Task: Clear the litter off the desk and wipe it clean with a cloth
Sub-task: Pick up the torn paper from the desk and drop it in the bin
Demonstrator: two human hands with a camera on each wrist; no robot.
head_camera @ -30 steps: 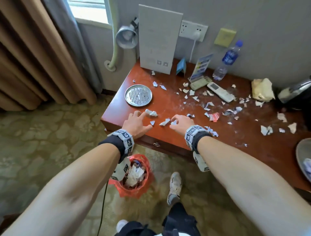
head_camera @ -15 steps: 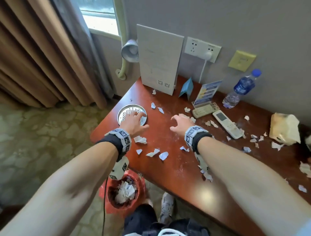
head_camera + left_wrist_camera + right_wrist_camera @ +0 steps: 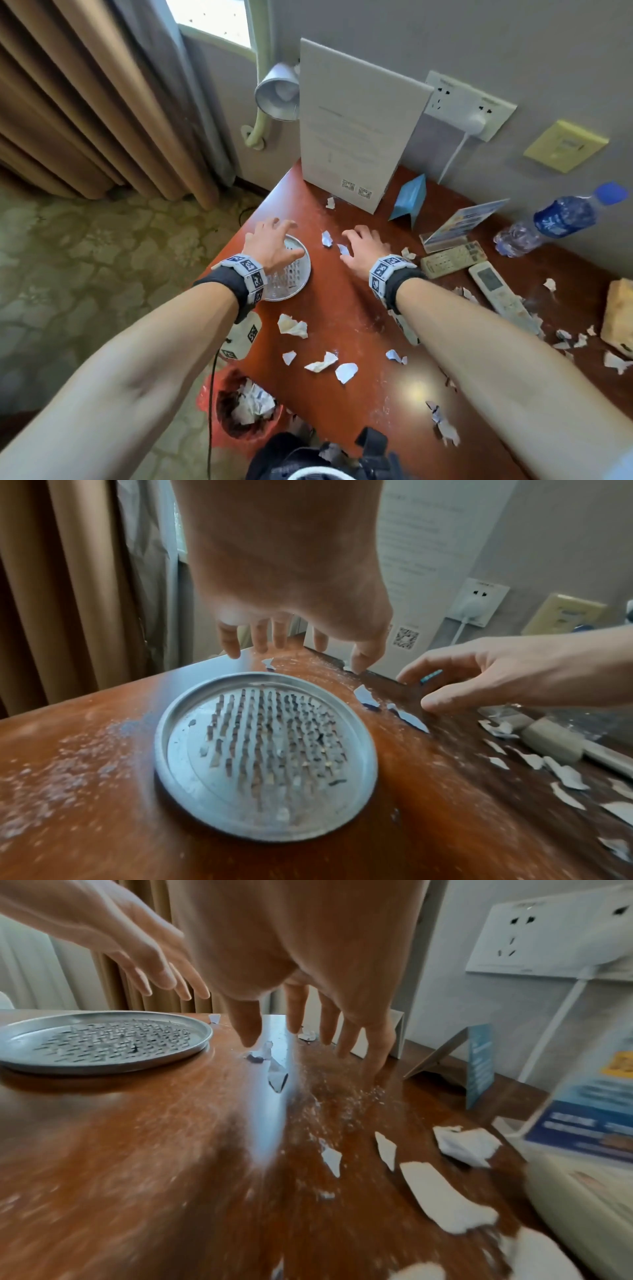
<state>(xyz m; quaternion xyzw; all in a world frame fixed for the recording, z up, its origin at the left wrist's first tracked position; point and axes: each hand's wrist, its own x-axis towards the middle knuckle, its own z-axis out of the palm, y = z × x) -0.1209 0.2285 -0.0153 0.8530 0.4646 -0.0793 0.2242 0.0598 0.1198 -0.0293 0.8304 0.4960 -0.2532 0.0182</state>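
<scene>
Flanking the paper scraps (image 3: 327, 238): metal tray (image 3: 294, 277), blue card (image 3: 409, 200).

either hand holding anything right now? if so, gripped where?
Nothing held. Left hand hovers spread over the metal tray; right hand reaches with open fingers toward paper scraps on the desk.

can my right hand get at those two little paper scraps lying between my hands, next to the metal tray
Probably yes. Your right hand hovers open with the two paper scraps just ahead of its fingertips on bare desk. The metal tray lies off to the side under your left hand, and nothing covers the scraps.
</scene>
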